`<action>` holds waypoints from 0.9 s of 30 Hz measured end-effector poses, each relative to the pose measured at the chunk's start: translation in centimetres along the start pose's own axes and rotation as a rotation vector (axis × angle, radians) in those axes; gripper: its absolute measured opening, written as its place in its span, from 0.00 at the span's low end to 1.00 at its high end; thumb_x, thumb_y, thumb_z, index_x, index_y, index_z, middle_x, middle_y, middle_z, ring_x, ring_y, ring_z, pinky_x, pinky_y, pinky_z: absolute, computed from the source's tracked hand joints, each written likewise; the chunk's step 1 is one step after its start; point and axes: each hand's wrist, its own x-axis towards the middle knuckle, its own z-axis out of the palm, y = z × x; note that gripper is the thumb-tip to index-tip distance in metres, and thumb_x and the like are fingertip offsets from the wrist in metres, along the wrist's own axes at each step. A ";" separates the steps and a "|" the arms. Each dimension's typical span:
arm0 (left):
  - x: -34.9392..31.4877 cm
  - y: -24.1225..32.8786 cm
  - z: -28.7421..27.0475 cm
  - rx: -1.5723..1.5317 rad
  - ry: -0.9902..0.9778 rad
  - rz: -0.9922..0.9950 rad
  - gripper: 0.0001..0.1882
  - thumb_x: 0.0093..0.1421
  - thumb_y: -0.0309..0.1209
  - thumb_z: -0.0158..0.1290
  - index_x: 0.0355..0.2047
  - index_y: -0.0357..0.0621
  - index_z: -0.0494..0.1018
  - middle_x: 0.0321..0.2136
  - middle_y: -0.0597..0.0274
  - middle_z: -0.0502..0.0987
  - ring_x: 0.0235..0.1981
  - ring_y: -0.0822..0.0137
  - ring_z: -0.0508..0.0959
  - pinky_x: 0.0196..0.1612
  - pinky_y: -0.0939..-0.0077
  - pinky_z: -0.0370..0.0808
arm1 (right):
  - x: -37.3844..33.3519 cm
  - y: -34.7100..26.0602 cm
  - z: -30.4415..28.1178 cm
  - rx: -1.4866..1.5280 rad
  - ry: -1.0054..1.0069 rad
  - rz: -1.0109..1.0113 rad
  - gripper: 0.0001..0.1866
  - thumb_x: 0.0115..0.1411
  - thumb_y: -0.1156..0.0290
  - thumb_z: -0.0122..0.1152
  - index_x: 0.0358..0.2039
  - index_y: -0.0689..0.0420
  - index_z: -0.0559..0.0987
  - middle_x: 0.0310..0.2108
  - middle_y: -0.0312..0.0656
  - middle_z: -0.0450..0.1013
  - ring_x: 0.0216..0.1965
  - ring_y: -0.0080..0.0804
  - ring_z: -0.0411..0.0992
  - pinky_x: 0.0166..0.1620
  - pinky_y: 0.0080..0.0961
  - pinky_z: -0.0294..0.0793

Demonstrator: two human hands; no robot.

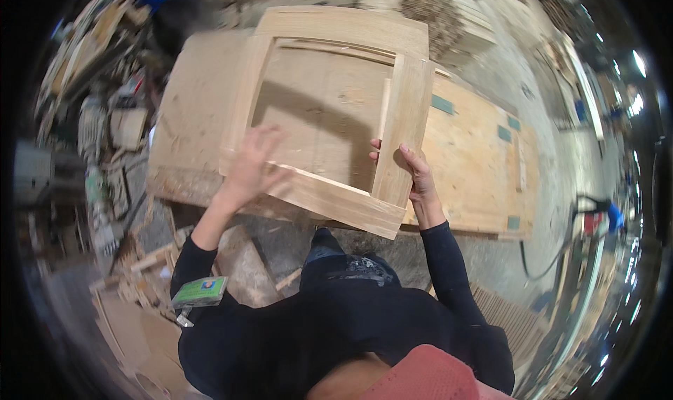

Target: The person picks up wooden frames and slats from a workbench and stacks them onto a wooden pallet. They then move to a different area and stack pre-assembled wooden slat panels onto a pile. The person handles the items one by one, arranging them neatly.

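Wooden frame (329, 113) under both spread hands

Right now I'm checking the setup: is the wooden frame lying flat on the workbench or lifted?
Flat, as far as shows. The wooden frame lies on the plywood workbench; the right hand grips one rail, and the blurred left hand is at the near rail.

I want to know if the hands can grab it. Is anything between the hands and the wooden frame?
Nothing visible. The right hand already grips the wooden frame on its right rail, and the blurred left hand is over its lower left corner, on the plywood table.
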 end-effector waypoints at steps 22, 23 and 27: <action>11.9 47.2 24.3 -0.639 -0.699 0.012 0.23 0.56 0.40 0.64 0.41 0.31 0.74 0.35 0.58 0.79 0.36 0.71 0.77 0.35 0.79 0.73 | -63.7 0.7 -22.1 -0.057 1.045 -0.683 0.30 0.60 0.62 0.64 0.55 0.67 0.67 0.44 0.52 0.75 0.43 0.36 0.77 0.44 0.30 0.77; 11.6 50.1 26.1 -0.644 -0.738 0.036 0.22 0.56 0.39 0.64 0.40 0.31 0.75 0.35 0.58 0.79 0.35 0.71 0.77 0.34 0.79 0.73 | -66.7 2.0 -22.5 -0.200 1.236 -0.594 0.30 0.59 0.60 0.65 0.54 0.68 0.68 0.44 0.51 0.75 0.43 0.34 0.77 0.44 0.28 0.76; 13.7 52.6 26.9 -0.669 -1.041 0.080 0.20 0.56 0.37 0.64 0.40 0.31 0.75 0.36 0.59 0.78 0.32 0.71 0.76 0.34 0.78 0.73 | -65.7 6.7 -16.4 -0.102 1.606 -0.482 0.37 0.51 0.50 0.70 0.49 0.69 0.73 0.44 0.51 0.76 0.46 0.37 0.75 0.46 0.27 0.72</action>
